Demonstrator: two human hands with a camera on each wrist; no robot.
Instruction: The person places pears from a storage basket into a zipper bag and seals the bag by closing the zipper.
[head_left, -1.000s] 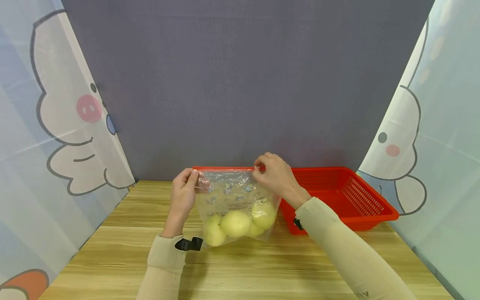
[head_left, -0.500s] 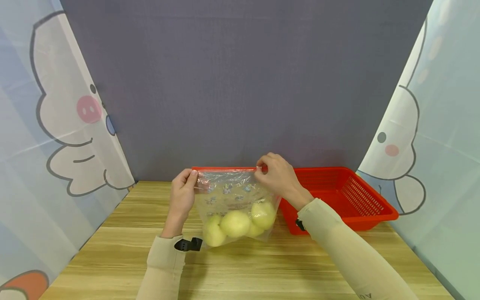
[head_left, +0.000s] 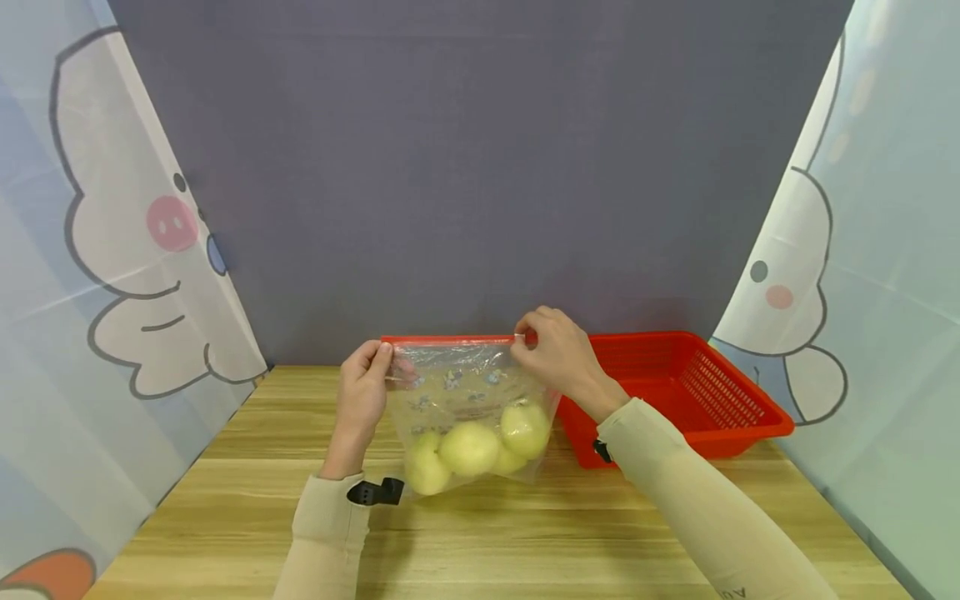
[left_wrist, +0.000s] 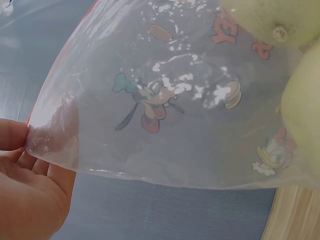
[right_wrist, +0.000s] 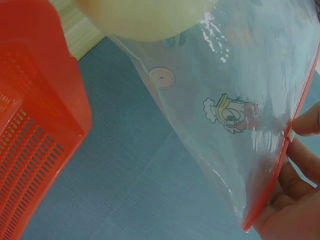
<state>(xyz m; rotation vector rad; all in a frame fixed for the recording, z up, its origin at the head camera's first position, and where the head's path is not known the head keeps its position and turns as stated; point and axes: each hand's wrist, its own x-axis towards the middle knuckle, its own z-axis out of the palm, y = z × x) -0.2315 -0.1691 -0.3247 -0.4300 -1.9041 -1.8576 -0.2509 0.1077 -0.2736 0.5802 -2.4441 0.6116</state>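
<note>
A clear zip bag (head_left: 450,383) with a red zip strip along its top hangs between my hands, printed with small cartoon figures. Several round, pale yellow-green fruits (head_left: 470,448) fill its bottom; one fruit (left_wrist: 305,105) is close up in the left wrist view. My left hand (head_left: 362,392) pinches the bag's top left corner between thumb and fingers. Toward the other end, my right hand (head_left: 558,354) pinches the small pale slider (right_wrist: 290,134) on the red strip. The right wrist view shows the strip's end running past those fingers.
A red plastic basket (head_left: 675,392) with slotted walls stands on the right, partly behind the right forearm. The wooden table (head_left: 480,542) lies below, backed by a grey cloth panel (head_left: 480,167). Printed curtains (head_left: 135,325) close in both sides.
My right hand has shifted very slightly right along the red strip with the slider. The left hand keeps its pinch on the corner, and the whole view has drifted a little.
</note>
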